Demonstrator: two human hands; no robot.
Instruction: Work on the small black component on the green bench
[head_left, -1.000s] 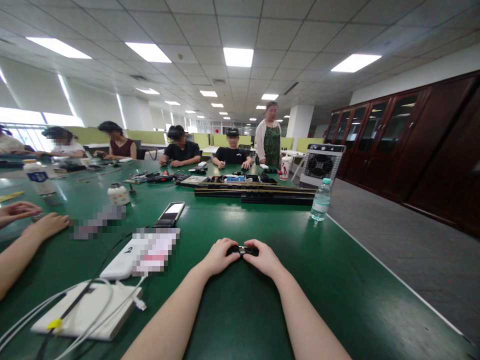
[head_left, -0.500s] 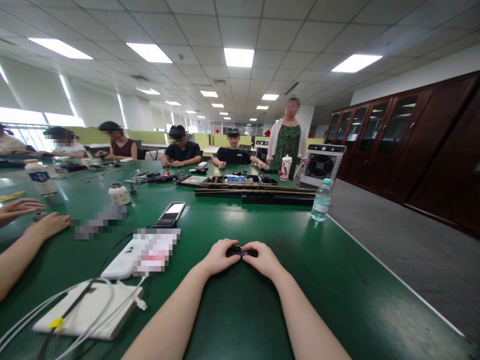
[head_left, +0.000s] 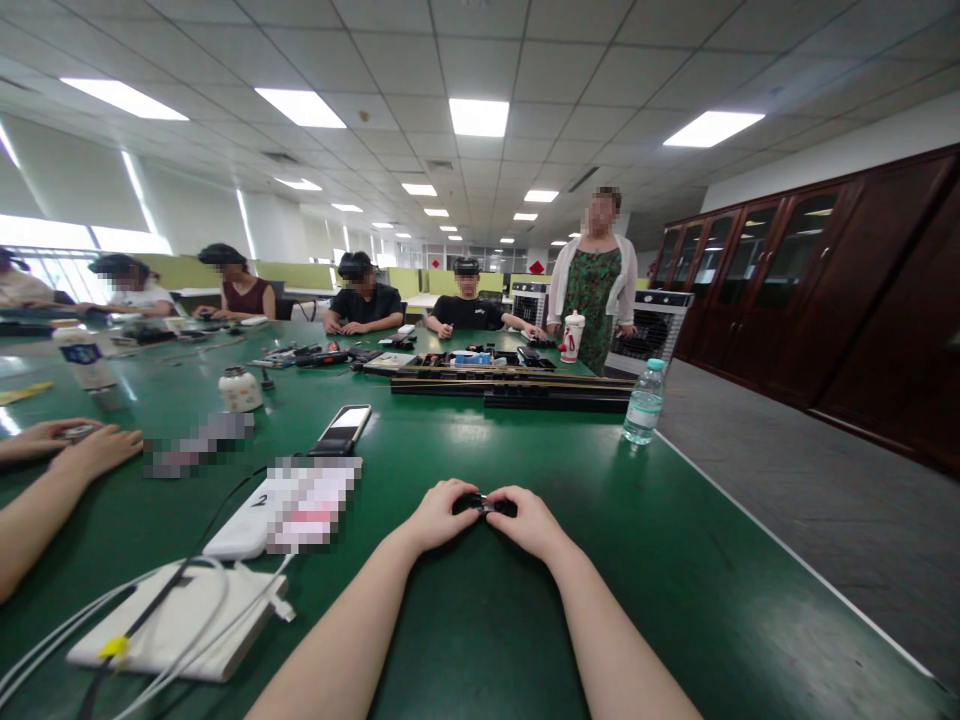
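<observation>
In the middle of the head view, my left hand [head_left: 437,516] and my right hand [head_left: 531,522] meet over the green table [head_left: 480,620]. Between them they grip a small black object [head_left: 478,503] with a shiny part at its centre. Thumbs press it from the near side, with the fingers curled around the far side. Much of it is hidden by the fingers, so its kind cannot be made out. My forearms reach up from the bottom edge, both hands low at the tabletop.
To my left lie a white box [head_left: 169,620] with cables, a white power bank [head_left: 244,515] and a phone [head_left: 345,425]. A co-worker's hands [head_left: 94,455] are farther left. A water bottle [head_left: 643,405] stands at the right; black rails [head_left: 555,398] and tools lie beyond.
My hands have stayed in nearly the same place around the black object. The standing person has shifted to the right. At the left, the co-worker's hands have moved slightly.
</observation>
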